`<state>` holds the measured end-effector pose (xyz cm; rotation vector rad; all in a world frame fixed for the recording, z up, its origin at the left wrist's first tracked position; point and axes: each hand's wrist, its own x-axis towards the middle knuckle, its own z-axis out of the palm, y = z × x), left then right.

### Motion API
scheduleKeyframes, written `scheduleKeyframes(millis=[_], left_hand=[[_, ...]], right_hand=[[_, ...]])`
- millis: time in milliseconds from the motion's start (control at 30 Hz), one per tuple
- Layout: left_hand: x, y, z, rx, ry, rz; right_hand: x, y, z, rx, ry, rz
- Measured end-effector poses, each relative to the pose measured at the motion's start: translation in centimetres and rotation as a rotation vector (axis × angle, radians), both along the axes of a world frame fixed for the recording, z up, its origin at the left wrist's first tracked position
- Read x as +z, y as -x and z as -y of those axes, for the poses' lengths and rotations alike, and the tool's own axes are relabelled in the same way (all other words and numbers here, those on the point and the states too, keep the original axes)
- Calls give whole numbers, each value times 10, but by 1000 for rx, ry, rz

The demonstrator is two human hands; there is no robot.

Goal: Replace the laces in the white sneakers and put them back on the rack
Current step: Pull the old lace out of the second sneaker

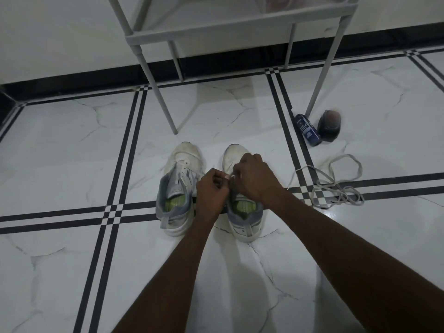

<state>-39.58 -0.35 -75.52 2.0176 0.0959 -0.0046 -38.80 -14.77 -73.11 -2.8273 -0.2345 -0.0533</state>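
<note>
Two white sneakers with grey collars and green insoles stand side by side on the tiled floor, toes pointing away from me. The left sneaker [179,186] has a white lace threaded through its eyelets. Both of my hands are over the tongue of the right sneaker [242,217]. My left hand [211,191] and my right hand [254,176] each pinch a bit of white lace [228,177] between them. The hands hide the right sneaker's eyelets. A loose pile of whitish-grey laces [336,186] lies on the floor to the right.
The white metal rack [216,30] stands just beyond the sneakers, its thin legs [159,92] reaching the floor. A blue bottle [308,129] and a dark round object [329,126] lie by the right rack leg. A black skirting runs along the wall.
</note>
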Motion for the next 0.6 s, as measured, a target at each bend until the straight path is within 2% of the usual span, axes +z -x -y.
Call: scheduleKeyframes(millis=[67,167,233,367,467,600], left_hand=[[0,1,1,5,-2,16],[0,3,2,19,0,27],[0,1,2,20,-14,22],[0,0,5,25,-23,16],[0,0,3,11,-31,-6],[-1,-1,1,-4,-37,-2]], right_hand=[[9,-4,20,-196,-83,118],[20,-16,70,-563,-74,214],[22,-22,87,-716,-215,234],[15,-15,48,-402,-226,83],[5,-5,8,-169,-91,-38],[-3,-2,-12,-42,29,-51]])
